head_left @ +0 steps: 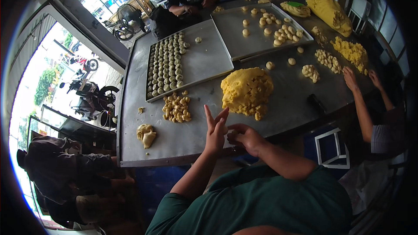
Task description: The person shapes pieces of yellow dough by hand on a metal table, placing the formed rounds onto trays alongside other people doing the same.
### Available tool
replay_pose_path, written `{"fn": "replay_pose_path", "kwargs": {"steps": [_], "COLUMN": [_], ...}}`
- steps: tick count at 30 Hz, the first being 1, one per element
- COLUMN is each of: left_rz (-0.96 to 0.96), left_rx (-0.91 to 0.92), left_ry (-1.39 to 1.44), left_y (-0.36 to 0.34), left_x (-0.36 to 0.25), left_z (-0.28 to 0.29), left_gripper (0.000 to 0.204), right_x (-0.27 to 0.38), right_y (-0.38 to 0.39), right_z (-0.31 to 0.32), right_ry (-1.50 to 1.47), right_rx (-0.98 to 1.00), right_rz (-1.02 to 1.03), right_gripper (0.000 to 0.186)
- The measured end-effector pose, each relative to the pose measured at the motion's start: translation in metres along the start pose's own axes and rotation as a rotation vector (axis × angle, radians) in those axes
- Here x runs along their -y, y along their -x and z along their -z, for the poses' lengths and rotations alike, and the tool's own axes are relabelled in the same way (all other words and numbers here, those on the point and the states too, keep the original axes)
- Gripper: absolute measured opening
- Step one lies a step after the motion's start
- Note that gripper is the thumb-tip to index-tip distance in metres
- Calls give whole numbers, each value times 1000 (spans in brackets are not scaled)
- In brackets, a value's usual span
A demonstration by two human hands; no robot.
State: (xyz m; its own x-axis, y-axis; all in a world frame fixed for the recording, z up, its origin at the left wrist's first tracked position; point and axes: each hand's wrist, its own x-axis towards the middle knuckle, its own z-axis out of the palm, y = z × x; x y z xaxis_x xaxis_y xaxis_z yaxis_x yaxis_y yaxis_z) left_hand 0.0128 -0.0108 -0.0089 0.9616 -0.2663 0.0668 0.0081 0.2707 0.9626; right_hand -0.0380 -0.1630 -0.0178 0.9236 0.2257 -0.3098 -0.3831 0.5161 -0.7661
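Note:
Just over the near edge of the metal table, my two hands are held close together. My left hand [214, 134] is upright, its fingers stretched and apart. My right hand [246, 139] curls its fingers toward the left palm; whatever lies inside them is hidden. Beyond them sits a big lumpy mound of yellow filling [246, 91]. Left of my hands are a heap of small pale dough pieces [176, 108] and a smooth lump of dough [146, 135]. A tray [209, 54] beyond holds tight rows of small round pastries [165, 67] along its left side.
A second tray [235, 21] carries scattered dough balls. At the right, another person's hands [349, 78] rest near crumbly yellow filling [352, 54] and dough pieces [328, 61]. A dark object [316, 103] lies by the near edge. A white frame stool [333, 148] stands below. More people work opposite.

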Motion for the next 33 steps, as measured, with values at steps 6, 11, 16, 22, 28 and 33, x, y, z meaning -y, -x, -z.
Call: {"fn": "replay_pose_path", "kwargs": {"steps": [6,11,16,22,28,33], "left_rz": [-100,36,-225,-12,300,-1035], "left_rx": [91,-23,25,-99,401,-537], "left_ry": [-1139,-1434,-1638,-1206,-1702,-1179], "left_y": [18,19,-11,-4,10,-3], "left_x": [3,2,5,-21,-50,-29], "left_z": [62,89,83,79,86,48], "left_gripper": [67,53,25,31,47,34], "right_x": [22,39,41,41,45,46], "right_y": [-6,-7,-10,-6,0,-5], "right_z": [90,140,131,139,137,129], "right_ry": [593,974,1037,1060,1129,1129], "right_rx": [-335,-578,-590,-561,-575,-514], "right_rz": [549,625,675,648,589,665], "right_gripper": [28,23,22,22,20,18]}}
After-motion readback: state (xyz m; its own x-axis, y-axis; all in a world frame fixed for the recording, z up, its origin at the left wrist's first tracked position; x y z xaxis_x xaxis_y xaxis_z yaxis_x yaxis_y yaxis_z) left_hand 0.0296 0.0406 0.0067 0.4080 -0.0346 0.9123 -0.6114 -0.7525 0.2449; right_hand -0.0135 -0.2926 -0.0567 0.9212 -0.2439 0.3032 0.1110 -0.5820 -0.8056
